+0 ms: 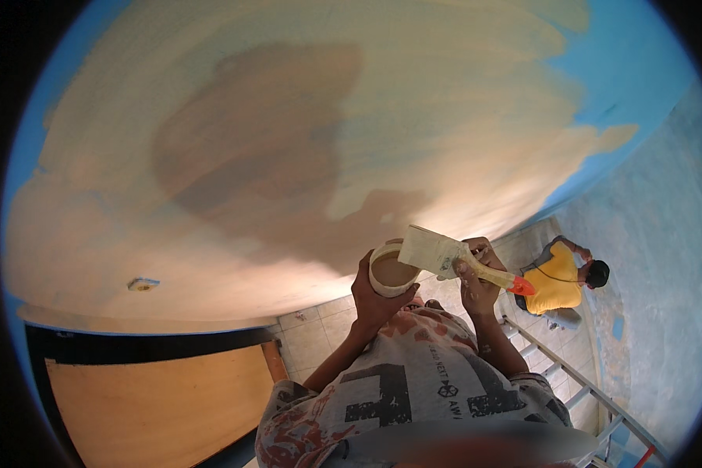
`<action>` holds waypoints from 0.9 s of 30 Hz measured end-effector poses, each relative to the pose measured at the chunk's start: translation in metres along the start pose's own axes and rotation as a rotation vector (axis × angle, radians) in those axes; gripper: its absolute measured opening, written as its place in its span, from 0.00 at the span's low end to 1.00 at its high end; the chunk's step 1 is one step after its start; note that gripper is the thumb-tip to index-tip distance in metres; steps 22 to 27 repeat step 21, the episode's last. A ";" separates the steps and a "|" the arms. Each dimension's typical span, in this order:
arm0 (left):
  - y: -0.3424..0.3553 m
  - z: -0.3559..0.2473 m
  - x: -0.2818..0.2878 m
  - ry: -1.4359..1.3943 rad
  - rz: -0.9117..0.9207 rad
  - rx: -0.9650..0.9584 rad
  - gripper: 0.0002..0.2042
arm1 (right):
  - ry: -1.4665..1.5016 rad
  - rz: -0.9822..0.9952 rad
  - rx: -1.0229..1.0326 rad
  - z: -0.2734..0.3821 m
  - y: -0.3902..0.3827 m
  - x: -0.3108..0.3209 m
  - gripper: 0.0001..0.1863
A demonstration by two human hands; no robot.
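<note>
My left hand (374,300) is closed round a small round tub (379,288) of cream paint (391,270), held upright at chest height. In my right hand (478,281) is a wide paintbrush (435,251) with a pale wooden handle and a red tip. The brush is turned sideways, and its paint-coated end is at the tub's right rim; whether it touches the rim I cannot tell. Ahead of both hands stands a wall (460,148), largely coated in cream over blue. Paint smears mark my right hand and forearm.
A metal ladder (581,382) leans at the right. Below on the tiled floor (320,331) a person in a yellow shirt (558,277) crouches by the bluish right wall (647,226). A wooden panel (164,398) lies at lower left, below a small wall fitting (143,285).
</note>
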State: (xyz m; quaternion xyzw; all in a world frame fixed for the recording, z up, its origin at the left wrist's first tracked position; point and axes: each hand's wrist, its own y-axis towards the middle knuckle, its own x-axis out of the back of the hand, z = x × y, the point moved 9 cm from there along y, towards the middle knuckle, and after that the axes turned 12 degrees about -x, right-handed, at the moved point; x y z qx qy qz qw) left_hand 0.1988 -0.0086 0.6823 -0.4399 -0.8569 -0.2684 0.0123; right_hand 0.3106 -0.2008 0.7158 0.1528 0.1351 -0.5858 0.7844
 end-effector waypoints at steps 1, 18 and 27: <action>0.002 -0.001 -0.001 -0.011 0.004 -0.004 0.42 | -0.205 0.132 0.105 0.004 0.004 -0.004 0.11; 0.000 -0.003 -0.007 0.001 0.001 -0.027 0.41 | -0.204 0.051 0.066 0.009 -0.007 0.002 0.15; 0.000 -0.003 -0.006 0.064 0.017 -0.043 0.43 | -0.321 0.259 0.077 -0.002 -0.006 -0.012 0.15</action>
